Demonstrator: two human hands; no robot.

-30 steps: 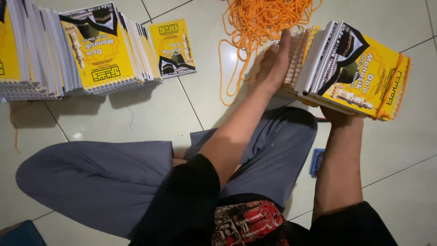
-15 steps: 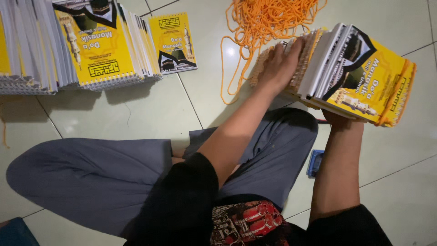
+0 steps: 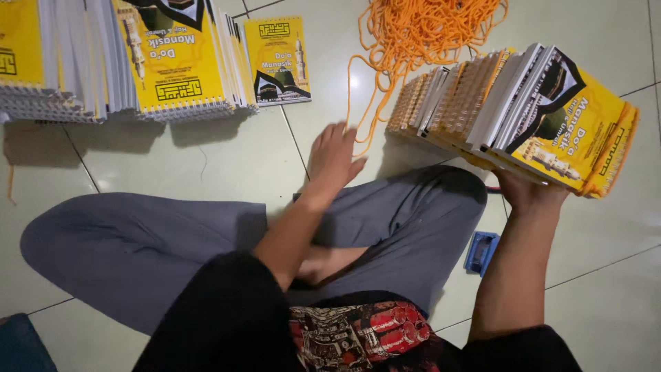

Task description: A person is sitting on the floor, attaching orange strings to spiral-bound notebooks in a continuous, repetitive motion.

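— So where was the stack of yellow booklets (image 3: 544, 117)?
— Propped on the right hand (image 3: 527, 194), which gripped it from beneath, beside the orange cord pile (image 3: 420, 34).
— And the left hand (image 3: 332, 157)?
— Open and empty, fingers spread above the tiled floor (image 3: 206, 165), near the knee (image 3: 420, 200).

bare tile floor (image 3: 206, 165) lies open between booklet piles (image 3: 138, 62), orange cord (image 3: 420, 34) and held stack (image 3: 523, 117)

Booklet stack (image 3: 544, 117) on right hand (image 3: 527, 193); cord pile (image 3: 427, 27) behind; single booklet (image 3: 277, 60) left
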